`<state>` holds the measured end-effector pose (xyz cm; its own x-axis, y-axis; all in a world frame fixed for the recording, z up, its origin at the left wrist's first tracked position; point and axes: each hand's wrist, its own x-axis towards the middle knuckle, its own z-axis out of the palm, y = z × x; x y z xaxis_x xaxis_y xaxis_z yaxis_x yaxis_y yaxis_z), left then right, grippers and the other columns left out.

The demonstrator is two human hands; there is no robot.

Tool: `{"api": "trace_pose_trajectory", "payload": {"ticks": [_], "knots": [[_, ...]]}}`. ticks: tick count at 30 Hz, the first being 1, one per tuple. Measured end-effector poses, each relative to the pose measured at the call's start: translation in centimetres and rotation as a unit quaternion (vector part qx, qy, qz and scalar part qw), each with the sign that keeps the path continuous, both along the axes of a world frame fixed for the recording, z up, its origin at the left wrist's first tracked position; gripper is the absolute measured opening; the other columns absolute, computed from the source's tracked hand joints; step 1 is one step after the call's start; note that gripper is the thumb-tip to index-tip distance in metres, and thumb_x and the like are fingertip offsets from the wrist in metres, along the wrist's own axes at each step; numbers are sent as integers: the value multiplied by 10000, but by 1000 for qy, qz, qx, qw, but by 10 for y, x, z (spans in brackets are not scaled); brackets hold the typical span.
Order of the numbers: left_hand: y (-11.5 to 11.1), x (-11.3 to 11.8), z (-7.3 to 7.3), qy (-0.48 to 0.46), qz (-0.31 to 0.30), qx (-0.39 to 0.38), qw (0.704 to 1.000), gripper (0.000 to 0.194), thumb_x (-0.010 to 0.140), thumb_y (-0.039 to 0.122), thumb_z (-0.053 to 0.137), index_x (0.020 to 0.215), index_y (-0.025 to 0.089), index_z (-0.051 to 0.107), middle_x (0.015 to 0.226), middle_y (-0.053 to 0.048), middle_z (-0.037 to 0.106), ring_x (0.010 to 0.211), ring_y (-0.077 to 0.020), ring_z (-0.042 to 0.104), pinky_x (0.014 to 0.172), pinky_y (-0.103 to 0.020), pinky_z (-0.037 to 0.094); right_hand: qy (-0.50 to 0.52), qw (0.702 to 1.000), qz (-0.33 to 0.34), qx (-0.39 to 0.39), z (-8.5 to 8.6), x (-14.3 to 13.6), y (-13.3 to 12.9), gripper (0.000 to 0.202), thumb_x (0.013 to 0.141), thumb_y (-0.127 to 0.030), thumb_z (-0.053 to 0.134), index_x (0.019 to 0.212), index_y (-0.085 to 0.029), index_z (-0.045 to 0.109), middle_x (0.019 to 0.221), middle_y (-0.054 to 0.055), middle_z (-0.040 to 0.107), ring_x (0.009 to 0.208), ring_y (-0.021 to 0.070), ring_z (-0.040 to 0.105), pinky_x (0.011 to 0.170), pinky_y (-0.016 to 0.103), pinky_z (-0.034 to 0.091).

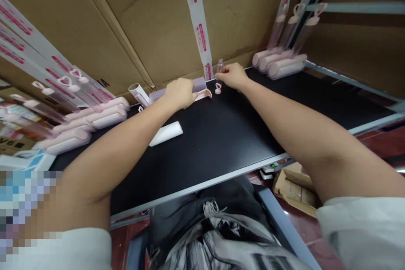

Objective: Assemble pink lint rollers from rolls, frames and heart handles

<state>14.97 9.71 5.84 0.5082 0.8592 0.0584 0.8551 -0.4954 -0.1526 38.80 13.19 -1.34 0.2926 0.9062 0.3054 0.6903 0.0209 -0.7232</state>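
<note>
My left hand (179, 93) is closed on a pale pink, trough-like plastic piece (204, 94) near the back of the black table. Behind it lies a lilac block-like piece (199, 84). The fingers of my right hand (234, 76) pinch a small clear bottle (220, 66) that stands upright by the cardboard. Just in front of that bottle is a small pink cap with a loop (218, 88). A white half-round shell (166, 133) lies below my left forearm, and a white tube (139, 94) is left of my left hand.
Pink-and-white cylinders with clear tubes and looped caps stand in rows at the left (109, 117) and back right (287, 67). Taped cardboard (152, 21) rises behind the black table (215, 143). An open carton (295, 187) sits below at the right.
</note>
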Motion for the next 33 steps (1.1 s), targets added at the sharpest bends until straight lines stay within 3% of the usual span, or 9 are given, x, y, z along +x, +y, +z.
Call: {"api": "trace_pose_trajectory", "payload": {"ticks": [7, 10, 12, 16, 18, 20, 23, 27, 33], "knots": [[-40, -51, 34, -84, -12, 7, 996, 425, 1004, 471, 572, 1244, 209, 805, 1068, -113, 816, 1016, -296, 742, 918, -400, 539, 27, 998, -8, 65, 6, 0, 3, 316, 902, -507, 715, 843, -196, 723, 837, 77, 735, 921, 285, 686, 898, 421, 525], [-65, -86, 33, -99, -19, -18, 995, 467, 1029, 539, 510, 1175, 211, 810, 1044, -97, 796, 971, -284, 729, 924, -404, 540, 23, 991, -54, 124, 15, 6, 2, 369, 986, -566, 634, 868, -225, 712, 859, 77, 743, 928, 269, 661, 901, 429, 493], [-81, -114, 24, -87, -27, -45, 995, 538, 1033, 588, 498, 1263, 194, 782, 1129, -123, 782, 1019, -307, 725, 966, -435, 547, 17, 981, -53, 184, 26, 5, -6, 394, 1047, -611, 564, 964, -263, 727, 843, 63, 742, 956, 261, 633, 894, 424, 470], [-100, -168, -2, -85, -22, -83, 993, 762, 977, 725, 590, 1490, 166, 666, 1404, -180, 693, 1266, -378, 675, 1162, -518, 498, -6, 960, 102, 260, 45, -30, -47, 392, 1075, -578, 536, 1055, -254, 754, 860, 63, 738, 914, 254, 613, 842, 419, 470], [-102, -187, -13, -119, -16, -124, 985, 818, 928, 750, 665, 1535, 204, 627, 1438, -152, 680, 1196, -342, 698, 1106, -479, 545, -40, 939, 245, 237, 43, -60, -71, 315, 1006, -483, 641, 1043, -198, 770, 904, 68, 748, 834, 225, 622, 797, 393, 477], [-102, -196, -21, -150, -21, -157, 976, 794, 921, 702, 707, 1547, 223, 610, 1418, -125, 695, 1086, -292, 711, 1030, -435, 578, -81, 895, 406, 166, 34, -87, -89, 373, 945, -418, 711, 1204, -157, 772, 1043, 82, 787, 809, 196, 642, 775, 352, 486], [-101, -197, -31, -179, -43, -165, 969, 675, 955, 556, 702, 1527, 207, 621, 1347, -108, 722, 999, -247, 700, 1001, -404, 571, -110, 832, 537, 80, 15, -110, -100, 510, 941, -342, 712, 1401, -121, 720, 1184, 112, 805, 772, 156, 653, 745, 299, 482], [-104, -190, -35, -202, -70, -166, 963, 596, 965, 457, 704, 1500, 202, 642, 1307, -101, 718, 999, -232, 689, 998, -385, 547, -95, 785, 611, 39, 3, -109, -95, 386, 987, -268, 657, 1323, -122, 779, 1036, 62, 820, 768, 142, 660, 732, 256, 468], [-106, -191, -34, -203, -74, -193, 957, 564, 943, 441, 741, 1461, 234, 662, 1260, -68, 733, 945, -206, 689, 924, -345, 537, -62, 776, 627, -7, 4, -101, -88, 458, 985, -294, 704, 1409, -140, 779, 1074, 43, 836, 782, 140, 671, 724, 239, 473]]}}
